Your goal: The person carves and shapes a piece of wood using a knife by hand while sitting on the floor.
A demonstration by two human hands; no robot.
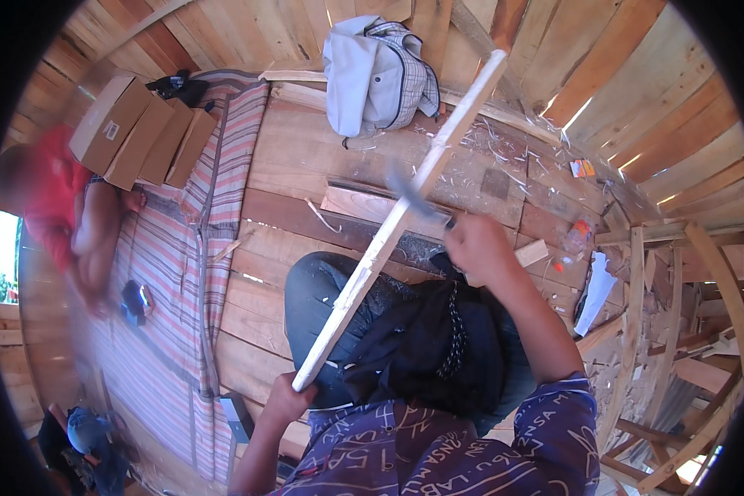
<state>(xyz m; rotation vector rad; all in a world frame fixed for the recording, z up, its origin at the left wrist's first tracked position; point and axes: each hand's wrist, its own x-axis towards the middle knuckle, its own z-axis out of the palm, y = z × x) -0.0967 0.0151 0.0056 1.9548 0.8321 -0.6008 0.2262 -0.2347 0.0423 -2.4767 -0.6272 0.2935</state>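
Note:
A long pale stick of whittled wood [357, 285] slants across my lap, its far end reaching up toward the plank wall. Around its near end my left hand [289, 400] is closed. My right hand [478, 246] grips the dark handle of a knife [422, 207], whose blade is blurred and crosses the stick near its middle. Whether the edge is cutting into the wood I cannot tell. Beneath the stick are my crossed legs, with a dark cloth [426, 339] over them.
Shavings [504, 161] litter the plank floor. A grey backpack [372, 78] leans at the far wall. To the left, a person in red [54, 182] sits on a striped mat [169, 322] beside cardboard boxes [140, 132]. A wooden block [531, 253] lies right of my hand.

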